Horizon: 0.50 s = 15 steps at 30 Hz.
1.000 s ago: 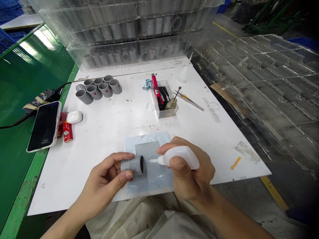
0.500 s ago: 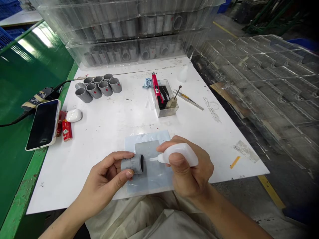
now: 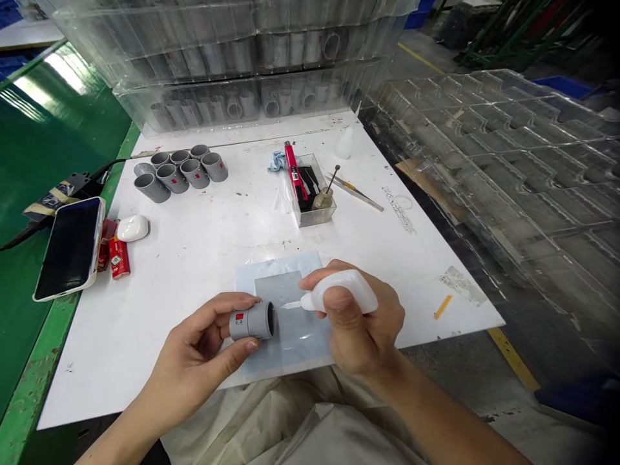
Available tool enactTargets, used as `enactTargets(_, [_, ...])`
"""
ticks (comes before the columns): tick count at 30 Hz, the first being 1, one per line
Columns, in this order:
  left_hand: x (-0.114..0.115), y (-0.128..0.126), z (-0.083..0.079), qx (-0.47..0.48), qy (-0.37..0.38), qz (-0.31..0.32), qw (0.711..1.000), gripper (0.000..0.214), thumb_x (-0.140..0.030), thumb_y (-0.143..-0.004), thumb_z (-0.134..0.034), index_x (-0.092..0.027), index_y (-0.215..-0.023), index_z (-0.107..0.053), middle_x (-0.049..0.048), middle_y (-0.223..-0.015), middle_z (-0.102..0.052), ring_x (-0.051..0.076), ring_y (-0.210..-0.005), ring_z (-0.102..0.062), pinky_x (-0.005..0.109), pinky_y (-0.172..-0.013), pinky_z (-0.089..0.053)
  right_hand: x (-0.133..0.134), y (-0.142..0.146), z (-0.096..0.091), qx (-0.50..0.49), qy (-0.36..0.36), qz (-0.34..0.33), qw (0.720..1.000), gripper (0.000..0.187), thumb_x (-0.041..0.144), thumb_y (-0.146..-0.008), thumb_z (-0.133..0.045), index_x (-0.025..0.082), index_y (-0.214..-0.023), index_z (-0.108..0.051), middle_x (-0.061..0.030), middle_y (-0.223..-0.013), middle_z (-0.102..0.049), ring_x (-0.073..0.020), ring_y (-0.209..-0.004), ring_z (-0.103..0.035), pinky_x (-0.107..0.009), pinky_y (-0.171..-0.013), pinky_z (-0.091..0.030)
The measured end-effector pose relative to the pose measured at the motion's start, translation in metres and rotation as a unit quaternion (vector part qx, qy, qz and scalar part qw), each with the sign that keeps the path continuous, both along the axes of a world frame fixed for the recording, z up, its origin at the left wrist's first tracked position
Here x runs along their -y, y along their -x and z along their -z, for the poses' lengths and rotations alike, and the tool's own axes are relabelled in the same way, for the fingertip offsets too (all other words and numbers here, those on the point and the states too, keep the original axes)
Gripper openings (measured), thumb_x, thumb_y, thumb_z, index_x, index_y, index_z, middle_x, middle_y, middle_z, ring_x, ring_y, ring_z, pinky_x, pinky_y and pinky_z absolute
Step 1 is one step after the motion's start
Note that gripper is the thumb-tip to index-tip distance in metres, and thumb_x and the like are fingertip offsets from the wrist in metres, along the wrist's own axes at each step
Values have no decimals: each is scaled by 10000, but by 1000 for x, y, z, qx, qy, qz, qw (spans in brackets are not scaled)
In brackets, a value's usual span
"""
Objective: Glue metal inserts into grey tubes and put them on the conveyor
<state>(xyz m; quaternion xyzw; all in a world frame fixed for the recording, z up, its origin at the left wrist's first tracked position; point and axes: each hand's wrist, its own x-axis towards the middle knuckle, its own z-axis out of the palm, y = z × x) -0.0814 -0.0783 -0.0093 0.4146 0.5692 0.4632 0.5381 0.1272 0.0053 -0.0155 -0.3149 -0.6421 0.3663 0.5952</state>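
Lying sideways in my left hand (image 3: 206,342) is a short grey tube (image 3: 249,321) with a red mark and fine printed lines. Thumb and fingers pinch it, and its dark open end faces right. My right hand (image 3: 365,326) is closed around a white squeeze bottle (image 3: 346,290) with a thin nozzle. The nozzle tip points left at the tube's open end, with a small gap between them. Beneath both hands is a pale blue sheet (image 3: 310,352) with a grey square pad (image 3: 278,287) on it.
Several grey tubes (image 3: 194,173) stand at the back left. A clear box (image 3: 317,216) holds a red pen-like tool (image 3: 293,169) and a small jar; tweezers (image 3: 358,194) lie beside it. A phone (image 3: 68,248) rests at the left edge. Stacked clear trays (image 3: 194,81) rise behind.
The tube has turned in my left hand, so its red mark now shows. The bottle stays at the tube's open end. The whole view has shifted slightly.
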Motion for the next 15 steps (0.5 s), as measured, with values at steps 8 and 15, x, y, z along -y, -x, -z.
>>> enactTargets(8, [1,3,3,-22,-15,20,999,317,-217,-913,-835,-356,-1195,-800,33,-1325,-725,197,-1135,-728,222,-898,-614,-2,0,-1,18,14,-4,1000,344,418,-1069,-638,192,-837,-754,11,-691,-651,-110,-557,-566,-286,-543,-480])
enactTargets(15, [1,4,4,-23,-17,19,999,313,-228,-907,-844,-325,-1201,-800,54,-1323,-722,212,-1113,-735,242,-871,-627,-1,-1,1,14,13,2,1000,362,422,-1081,-620,196,-833,-754,9,-733,-682,-100,-583,-576,-269,-557,-477])
